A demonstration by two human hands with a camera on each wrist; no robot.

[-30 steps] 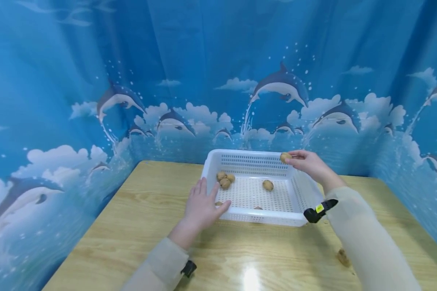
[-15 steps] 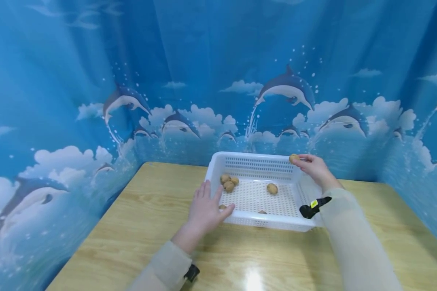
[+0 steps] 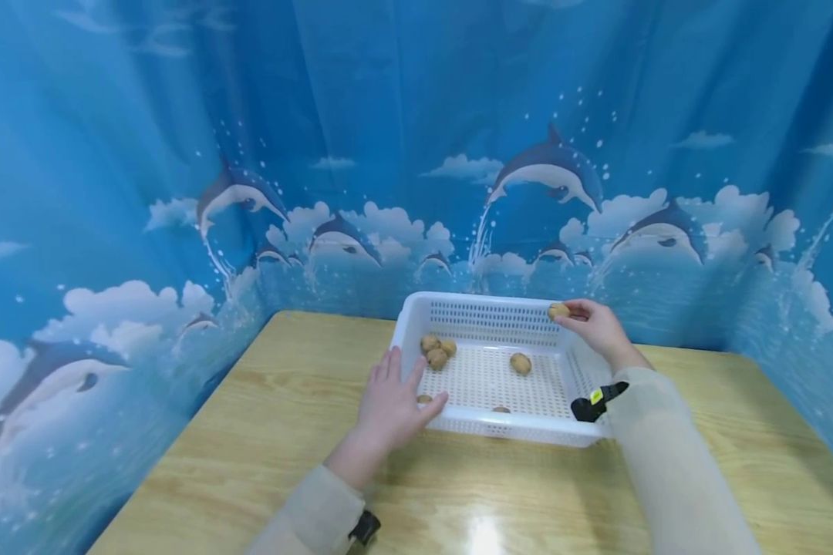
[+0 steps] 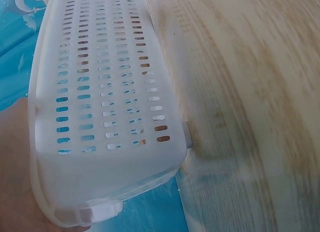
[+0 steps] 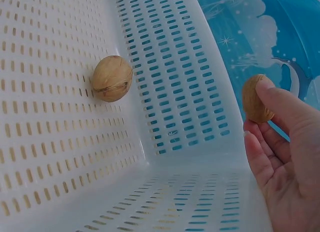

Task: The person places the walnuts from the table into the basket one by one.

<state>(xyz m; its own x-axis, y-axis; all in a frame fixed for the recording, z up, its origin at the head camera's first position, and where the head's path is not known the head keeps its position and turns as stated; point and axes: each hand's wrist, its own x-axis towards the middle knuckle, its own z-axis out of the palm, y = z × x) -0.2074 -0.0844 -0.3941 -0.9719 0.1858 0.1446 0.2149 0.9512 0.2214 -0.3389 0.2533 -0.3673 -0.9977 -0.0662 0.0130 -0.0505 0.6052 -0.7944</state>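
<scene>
My right hand (image 3: pixel 602 330) pinches a tan walnut (image 5: pixel 257 98) between thumb and fingers. It is over the far right corner of a white perforated plastic basket (image 3: pixel 489 306). My left hand (image 3: pixel 391 401) rests on the basket's near left corner, fingers spread and fairly straight over the rim. In the left wrist view only part of that hand (image 4: pixel 15 167) shows against the rim. A walnut (image 3: pixel 520 364) lies alone on the basket floor, and a small group of walnuts (image 3: pixel 436 358) sits along its left side. The front wall partly hides two more.
The basket stands on a light wood-grain table (image 3: pixel 305 370). A blue curtain (image 3: pixel 389 154) printed with dolphins and clouds hangs behind and along the sides. Black wrist cameras are strapped to both wrists, the right one (image 3: pixel 588 407) in front of the basket's right end.
My right hand has kept its pinch on the walnut near the far right corner and come down slightly. The left hand stays on the near left corner. The head view has shifted a little.
</scene>
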